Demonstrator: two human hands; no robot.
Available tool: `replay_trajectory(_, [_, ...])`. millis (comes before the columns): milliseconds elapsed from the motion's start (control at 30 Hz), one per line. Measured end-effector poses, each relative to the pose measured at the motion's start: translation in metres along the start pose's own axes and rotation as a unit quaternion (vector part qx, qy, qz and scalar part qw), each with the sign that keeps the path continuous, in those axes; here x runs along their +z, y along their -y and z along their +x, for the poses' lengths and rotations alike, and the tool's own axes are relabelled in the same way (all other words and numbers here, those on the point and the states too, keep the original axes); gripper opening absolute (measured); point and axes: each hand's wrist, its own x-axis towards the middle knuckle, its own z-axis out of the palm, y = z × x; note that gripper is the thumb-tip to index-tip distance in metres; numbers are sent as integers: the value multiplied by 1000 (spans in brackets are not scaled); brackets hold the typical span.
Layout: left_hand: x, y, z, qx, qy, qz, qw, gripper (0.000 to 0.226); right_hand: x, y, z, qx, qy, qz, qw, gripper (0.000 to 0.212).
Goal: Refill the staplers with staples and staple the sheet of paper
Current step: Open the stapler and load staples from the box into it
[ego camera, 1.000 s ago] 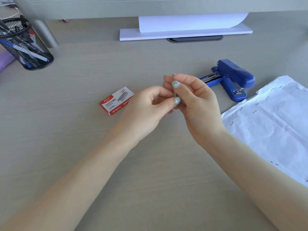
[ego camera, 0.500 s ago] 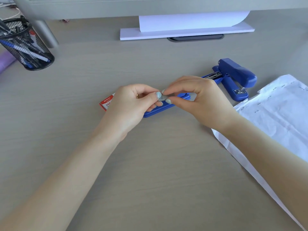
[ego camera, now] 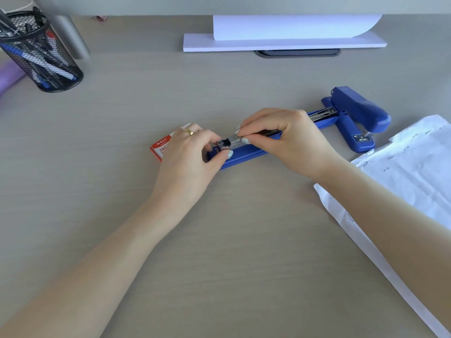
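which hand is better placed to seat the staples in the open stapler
Right. The right hand already pinches the staple strip over the long stapler track, while the left hand steadies its front end.

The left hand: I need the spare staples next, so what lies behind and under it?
Behind the left hand lies the red staple box, only its left end showing; the rest is covered. The thumb rests on the open blue stapler's front end.
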Motion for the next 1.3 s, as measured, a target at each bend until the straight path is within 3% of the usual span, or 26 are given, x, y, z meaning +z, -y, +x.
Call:
replay_trajectory(733, [5, 5, -1, 36, -21, -4, 999, 10, 11, -2, -12, -30, 45, -124, 991, 33])
replay_trajectory(900, [6, 5, -1, 41, -21, 6, 999, 12, 12, 5, -22, 10, 38, -154, 987, 41])
replay_trajectory(1033, [6, 4, -1, 33, -19, 0, 999, 10, -4, -4, -35, 95, -142, -7, 985, 33])
replay_trajectory(1133, [5, 5, 0, 29, -30, 10, 999, 12, -23, -11, -39, 222, -263, 93, 934, 28])
replay_trajectory(1200, [4, 6, 2, 28, -32, 9, 999, 13, -35, -20, -39, 259, -247, 43, 933, 34])
replay_trajectory(1300, [1, 9, 2, 19, -32, 18, 999, 13, -46, -32, -33, 267, -153, -117, 944, 48])
